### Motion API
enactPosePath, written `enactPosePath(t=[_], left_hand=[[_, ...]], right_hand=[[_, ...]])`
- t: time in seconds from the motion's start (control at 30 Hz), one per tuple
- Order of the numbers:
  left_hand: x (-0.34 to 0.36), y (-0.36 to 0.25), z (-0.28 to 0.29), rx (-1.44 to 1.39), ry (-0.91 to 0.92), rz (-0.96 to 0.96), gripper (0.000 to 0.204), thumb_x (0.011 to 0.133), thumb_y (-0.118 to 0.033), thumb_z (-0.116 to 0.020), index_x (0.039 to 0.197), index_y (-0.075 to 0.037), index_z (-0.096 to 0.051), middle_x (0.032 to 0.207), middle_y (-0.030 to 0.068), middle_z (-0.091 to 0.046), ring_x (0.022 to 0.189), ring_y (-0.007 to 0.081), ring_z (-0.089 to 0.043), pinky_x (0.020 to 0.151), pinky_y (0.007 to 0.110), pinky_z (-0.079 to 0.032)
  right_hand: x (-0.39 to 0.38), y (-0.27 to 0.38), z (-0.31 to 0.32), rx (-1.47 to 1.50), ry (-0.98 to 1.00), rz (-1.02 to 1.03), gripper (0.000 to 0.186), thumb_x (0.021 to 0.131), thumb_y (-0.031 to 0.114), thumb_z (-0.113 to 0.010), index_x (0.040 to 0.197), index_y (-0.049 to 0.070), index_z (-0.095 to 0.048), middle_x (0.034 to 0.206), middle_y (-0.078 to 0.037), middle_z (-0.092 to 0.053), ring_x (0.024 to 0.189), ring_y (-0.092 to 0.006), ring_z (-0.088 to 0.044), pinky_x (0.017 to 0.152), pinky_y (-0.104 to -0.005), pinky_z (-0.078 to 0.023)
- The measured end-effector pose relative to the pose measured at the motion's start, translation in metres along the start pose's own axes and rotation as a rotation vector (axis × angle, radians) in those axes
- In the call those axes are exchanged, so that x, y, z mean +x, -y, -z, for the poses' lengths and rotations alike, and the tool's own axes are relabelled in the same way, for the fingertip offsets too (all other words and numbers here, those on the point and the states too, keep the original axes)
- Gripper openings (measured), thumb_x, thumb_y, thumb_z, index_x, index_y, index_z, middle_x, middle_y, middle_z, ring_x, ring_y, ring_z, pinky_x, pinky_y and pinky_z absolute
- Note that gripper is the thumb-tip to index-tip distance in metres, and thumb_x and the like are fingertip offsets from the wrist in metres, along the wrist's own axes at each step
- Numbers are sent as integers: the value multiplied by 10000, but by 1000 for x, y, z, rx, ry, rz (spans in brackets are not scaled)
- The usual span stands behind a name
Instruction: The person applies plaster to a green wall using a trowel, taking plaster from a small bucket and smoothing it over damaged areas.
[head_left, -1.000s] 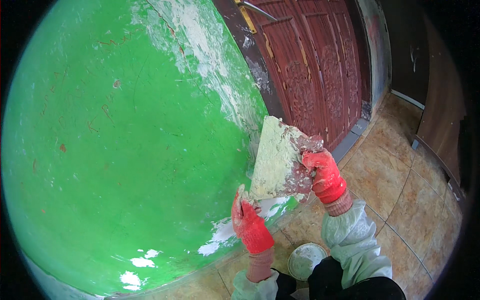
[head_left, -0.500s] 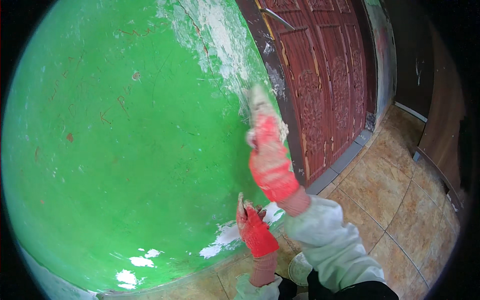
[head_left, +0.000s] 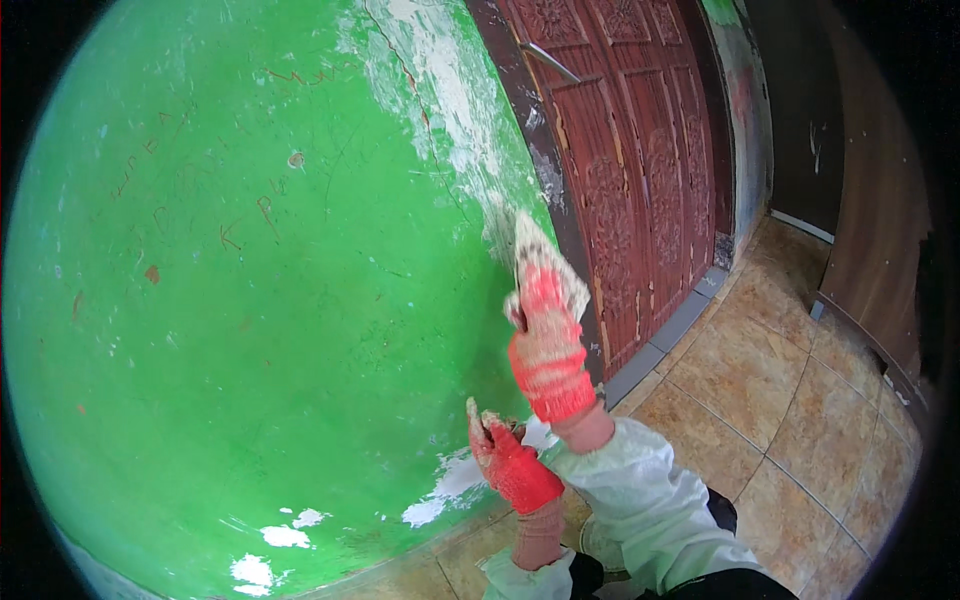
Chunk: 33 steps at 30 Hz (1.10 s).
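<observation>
My right hand (head_left: 550, 345), in a red glove smeared with putty, is closed on a putty knife (head_left: 533, 240). Its putty-coated blade lies at the green wall (head_left: 300, 330), close beside the dark door frame and just under a rough white band of putty (head_left: 450, 100). My left hand (head_left: 512, 465), gloved the same way, is lower down near the foot of the wall. One putty-covered finger or edge points up from it, and the other fingers are curled around something dark that I cannot make out.
A carved red-brown door (head_left: 635, 190) with a metal handle (head_left: 550, 62) stands at the right. A long crack (head_left: 410, 80) runs down the upper wall. White patches (head_left: 285, 536) mark the wall's base. Brown panels (head_left: 880, 200) stand at far right above the tiled floor (head_left: 740, 400). A round pale container (head_left: 600, 545) is partly hidden by my sleeve.
My right hand has moved down along the wall edge with the putty knife, whose blade now shows more broadly. My left hand stays low. The whole view has shifted slightly.
</observation>
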<state>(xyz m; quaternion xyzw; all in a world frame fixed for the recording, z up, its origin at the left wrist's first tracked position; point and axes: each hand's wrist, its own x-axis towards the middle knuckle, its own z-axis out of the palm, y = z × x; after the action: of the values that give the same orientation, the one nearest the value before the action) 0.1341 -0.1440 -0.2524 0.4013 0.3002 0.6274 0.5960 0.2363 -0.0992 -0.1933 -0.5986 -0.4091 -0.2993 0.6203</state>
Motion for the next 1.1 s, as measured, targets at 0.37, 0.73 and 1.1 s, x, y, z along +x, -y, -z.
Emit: enactPosePath(t=[0.37, 0.73, 1.1], left_hand=[[12, 11, 16, -54, 1, 54, 430, 931, -228, -509, 1328, -95, -415, 919, -7, -486, 705, 62, -474, 554, 195, -401], [8, 16, 13, -23, -23, 25, 428, 932, -200, -512, 1339, -115, -408, 901, -25, -496, 726, 64, -475, 641, 205, -426], [8, 13, 9, -49, -19, -84, 422, 929, -217, -508, 1330, -119, -420, 711, -34, -468, 536, 29, -393, 410, 154, -277]], right_hand=[[-34, -13, 17, -191, 410, -146, 519, 819, 125, -458, 1331, 71, -389, 1373, -210, -364, 1220, -394, -395, 1033, -461, -293], [-69, -51, -9, -511, 343, 20, 477, 825, 192, -499, 1294, 131, -439, 1259, -152, -453, 1103, -325, -471, 996, -466, -334], [-30, -25, -10, -540, 262, 33, 499, 780, 63, -517, 1277, 97, -478, 1233, -163, -521, 1059, -306, -525, 978, -374, -378]])
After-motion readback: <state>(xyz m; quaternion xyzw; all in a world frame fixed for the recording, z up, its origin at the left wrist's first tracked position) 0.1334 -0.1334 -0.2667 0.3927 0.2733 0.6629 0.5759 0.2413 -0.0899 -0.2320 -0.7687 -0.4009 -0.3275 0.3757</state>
